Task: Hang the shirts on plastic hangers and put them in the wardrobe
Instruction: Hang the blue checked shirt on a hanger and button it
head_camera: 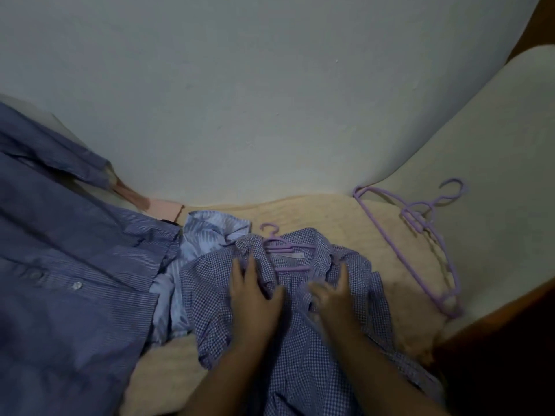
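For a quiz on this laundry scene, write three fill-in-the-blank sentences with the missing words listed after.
1. The hanger inside the checked shirt is coloured ____.
2. Both hands, left and right, rest on the ____ shirt.
3. The spare hangers lie to the ____ of the checked shirt.

Missing words: purple; checked; right
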A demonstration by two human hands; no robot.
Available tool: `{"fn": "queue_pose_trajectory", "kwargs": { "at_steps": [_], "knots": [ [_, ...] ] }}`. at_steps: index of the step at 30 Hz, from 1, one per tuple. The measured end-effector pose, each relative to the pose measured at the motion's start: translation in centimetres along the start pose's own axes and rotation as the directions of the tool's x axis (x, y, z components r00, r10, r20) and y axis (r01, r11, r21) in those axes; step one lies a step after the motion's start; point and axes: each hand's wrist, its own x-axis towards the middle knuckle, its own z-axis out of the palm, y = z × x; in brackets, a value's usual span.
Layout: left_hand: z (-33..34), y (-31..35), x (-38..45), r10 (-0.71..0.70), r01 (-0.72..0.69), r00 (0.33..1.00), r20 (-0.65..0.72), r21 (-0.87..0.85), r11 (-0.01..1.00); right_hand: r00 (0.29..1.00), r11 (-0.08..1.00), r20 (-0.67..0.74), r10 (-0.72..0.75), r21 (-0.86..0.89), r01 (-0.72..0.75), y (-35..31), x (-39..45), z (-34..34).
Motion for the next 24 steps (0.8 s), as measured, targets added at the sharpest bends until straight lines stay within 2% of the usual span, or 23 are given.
{"fn": "queue_pose_trajectory", "kwargs": {
  "at_steps": [2,4,7,13,18,20,24],
  "knots": [
    [1.2,-0.1,-3.2,-0.085,0.079,0.996,-0.016,-0.228,0.970,0.996,0.996,0.009,0.087,0.027,-0.087,1.6,-1.1,-0.8],
    [2.1,-0.3,-5.2,-0.112,0.117,0.993,0.033,-0.341,0.933,0.989,0.990,0.054,0.141,0.015,-0.142,2.2,-2.3,-1.2],
    [2.5,-0.5,-6.0,-0.136,0.164,0.986,0.098,-0.388,0.907,0.976,0.979,0.076,0.205,0.006,-0.206,2.3,-2.4,-1.3],
    [1.1,0.9,-2.3,-0.250,0.197,0.968,-0.033,-0.520,0.831,0.984,0.982,0.023,0.177,0.066,-0.178,0.4,-0.1,-0.9],
    [-0.2,1.8,1.9,-0.321,0.231,0.945,-0.060,-0.573,0.786,0.980,0.973,-0.014,0.199,0.124,-0.196,-0.8,2.1,-0.4],
    [-0.5,2.2,3.5,-0.380,0.291,0.925,-0.014,-0.619,0.730,0.970,0.954,-0.028,0.242,0.188,-0.233,-1.2,3.0,0.0],
    [-0.6,2.4,6.5,-0.474,0.453,0.858,0.199,-0.728,0.515,0.976,0.947,0.031,0.214,0.241,-0.215,-1.8,4.4,0.7]
  ]
}}
